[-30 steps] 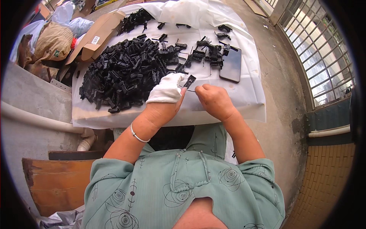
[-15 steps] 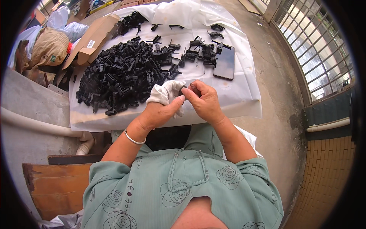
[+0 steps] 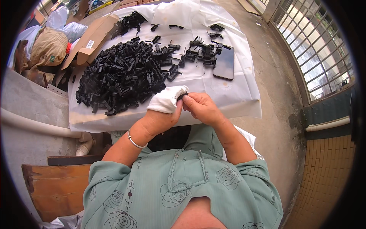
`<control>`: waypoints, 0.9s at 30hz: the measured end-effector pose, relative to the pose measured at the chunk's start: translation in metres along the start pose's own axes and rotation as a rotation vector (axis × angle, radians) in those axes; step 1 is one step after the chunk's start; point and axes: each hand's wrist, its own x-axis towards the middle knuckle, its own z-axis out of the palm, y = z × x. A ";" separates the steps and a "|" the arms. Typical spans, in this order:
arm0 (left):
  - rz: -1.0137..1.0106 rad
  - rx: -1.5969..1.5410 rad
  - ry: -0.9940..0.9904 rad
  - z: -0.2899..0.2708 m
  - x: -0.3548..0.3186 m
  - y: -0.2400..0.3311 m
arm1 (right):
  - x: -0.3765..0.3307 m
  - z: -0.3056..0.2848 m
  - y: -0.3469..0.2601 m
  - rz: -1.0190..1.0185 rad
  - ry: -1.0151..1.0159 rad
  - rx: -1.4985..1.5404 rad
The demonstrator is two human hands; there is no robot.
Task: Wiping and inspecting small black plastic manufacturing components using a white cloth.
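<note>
Nearest, left hand (image 3: pixel 164 107), fingers wrapped in white cloth, and bare right hand (image 3: pixel 201 108) meet fingertip to fingertip, both pinched narrow on one small black plastic clip part (image 3: pixel 182 96). Step judged: fitting or checking a single piece; next calls for a firm, aligned press. Just beyond the grip: white plastic sheet (image 3: pixel 244 95). Beyond-left: heap of black plastic parts (image 3: pixel 122 76). Beyond-right: dark flat phone (image 3: pixel 225 63). Farthest left: open brown cardboard box (image 3: pixel 91 42).

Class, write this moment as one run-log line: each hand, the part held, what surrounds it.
left hand: cloth-wrapped, pinching | right hand: bare, pinching | small black part: between both | black parts pile: ahead-left | phone: ahead-right
</note>
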 end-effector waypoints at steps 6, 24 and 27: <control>-0.196 -0.380 0.122 0.014 -0.013 -0.012 | 0.000 0.014 -0.005 0.091 0.065 0.116; -0.413 -0.589 -0.209 -0.020 -0.005 0.005 | -0.002 0.007 -0.019 -0.131 0.106 -0.261; -0.353 -0.603 -0.149 -0.018 -0.006 -0.001 | -0.004 0.009 -0.024 -0.093 0.078 -0.227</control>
